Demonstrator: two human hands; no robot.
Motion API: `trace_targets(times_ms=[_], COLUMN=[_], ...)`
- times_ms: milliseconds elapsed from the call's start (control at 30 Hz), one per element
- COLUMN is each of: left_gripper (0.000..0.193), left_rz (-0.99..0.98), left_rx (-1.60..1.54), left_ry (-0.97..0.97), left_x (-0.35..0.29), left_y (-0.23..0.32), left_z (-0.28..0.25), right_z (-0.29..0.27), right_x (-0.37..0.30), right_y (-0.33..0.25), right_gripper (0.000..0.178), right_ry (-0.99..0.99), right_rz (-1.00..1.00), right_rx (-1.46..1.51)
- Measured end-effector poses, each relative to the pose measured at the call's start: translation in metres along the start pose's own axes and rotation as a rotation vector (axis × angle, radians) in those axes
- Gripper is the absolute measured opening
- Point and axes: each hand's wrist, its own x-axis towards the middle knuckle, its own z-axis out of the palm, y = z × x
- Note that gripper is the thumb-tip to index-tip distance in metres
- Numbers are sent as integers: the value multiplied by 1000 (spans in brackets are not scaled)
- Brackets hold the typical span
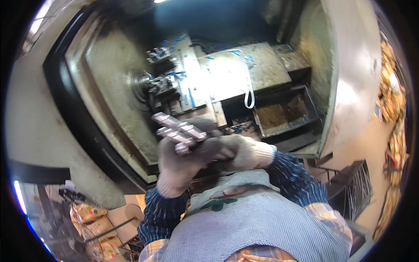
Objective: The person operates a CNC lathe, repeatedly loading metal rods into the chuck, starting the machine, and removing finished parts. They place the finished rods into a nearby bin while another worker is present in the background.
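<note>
Both my hands wear grey knitted work gloves and meet in front of my chest. My left hand (176, 163) and my right hand (238, 150) together grip a bundle of short shiny metal rods (176, 127) that stick out toward the upper left. The rods point toward the chuck (140, 84) of a lathe, inside the machine's open enclosure. Which fingers close on which rod is hidden by the gloves.
The lathe's tool block (168, 89) sits right of the chuck. A chip tray (286, 114) with brownish shavings lies at the right. A white cord loop (249, 98) hangs over the flat bed cover. Sacks (94, 216) lie on the floor at lower left.
</note>
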Motion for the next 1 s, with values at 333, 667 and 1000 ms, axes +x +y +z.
trace_targets(times_ms=[333,667,1000], left_gripper=[28,47,61], left_rz=[68,1,183], left_rx=[-237,-187,-357], left_ry=[350,169,354], left_x=[-23,-22,-68], left_y=[-3,29,9], left_z=[-22,-30,-91], right_z=[-10,-5,-100], right_x=[26,10,-45], right_y=[-3,37,212], right_gripper=[59,39,30], right_ry=[-282,274,1209], right_rz=[158,-24,552], right_rx=[93,-17,-524])
